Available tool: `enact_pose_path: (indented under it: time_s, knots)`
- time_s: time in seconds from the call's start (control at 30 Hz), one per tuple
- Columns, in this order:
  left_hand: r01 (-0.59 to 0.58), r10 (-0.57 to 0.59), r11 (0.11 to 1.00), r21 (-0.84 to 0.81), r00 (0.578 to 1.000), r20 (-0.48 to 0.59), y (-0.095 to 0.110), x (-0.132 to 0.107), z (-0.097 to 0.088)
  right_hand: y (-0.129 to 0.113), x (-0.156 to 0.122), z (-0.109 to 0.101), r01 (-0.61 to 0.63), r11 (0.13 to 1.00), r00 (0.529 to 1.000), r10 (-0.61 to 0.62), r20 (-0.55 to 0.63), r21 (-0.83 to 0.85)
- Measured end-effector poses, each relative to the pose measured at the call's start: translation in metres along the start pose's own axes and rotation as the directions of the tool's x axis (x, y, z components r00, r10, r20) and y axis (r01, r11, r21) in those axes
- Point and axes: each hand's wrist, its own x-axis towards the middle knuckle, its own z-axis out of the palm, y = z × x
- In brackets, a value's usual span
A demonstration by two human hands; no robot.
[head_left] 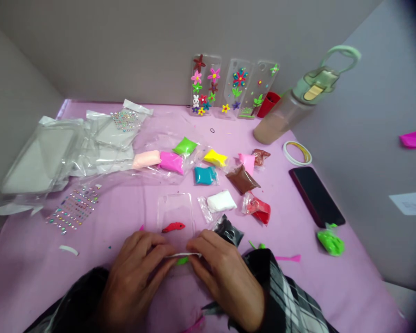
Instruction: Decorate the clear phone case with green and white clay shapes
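My left hand (138, 270) and my right hand (220, 270) are closed, pinching the two ends of a thin white strip (184, 254) stretched between them. It lies above the lower part of a clear phone case (175, 203) on the table. A red fish-like clay piece (174, 227) sits on the case, just beyond my fingers. Under the strip shows a bit of green clay (182, 261), partly covered by my fingers. Beside my right hand is a packet of black clay (229, 230); a white clay packet (221, 201) is farther back.
Several coloured clay packets, including a brown one (242, 179), lie mid-table. Wrapped phone cases (41, 157) and a gem sheet (74, 208) are left. Decorated cases (206, 88) lean at the back. A bottle (280, 115), tape roll (297, 153) and phone (316, 195) stand or lie right.
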Motion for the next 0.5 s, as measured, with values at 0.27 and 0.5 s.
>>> enact_pose_path:
  time_s: [0.27,0.5]
  knots:
    - [0.011,-0.010,0.998,-0.060,1.000,0.022,0.005,0.001,0.003,0.000,0.001,0.003,-0.007,0.999,1.000,0.007,0.004,-0.034]
    - [0.005,-0.004,0.999,-0.046,1.000,0.007,0.014,0.009,0.009,0.000,0.001,0.002,-0.007,1.000,1.000,0.007,0.000,-0.021]
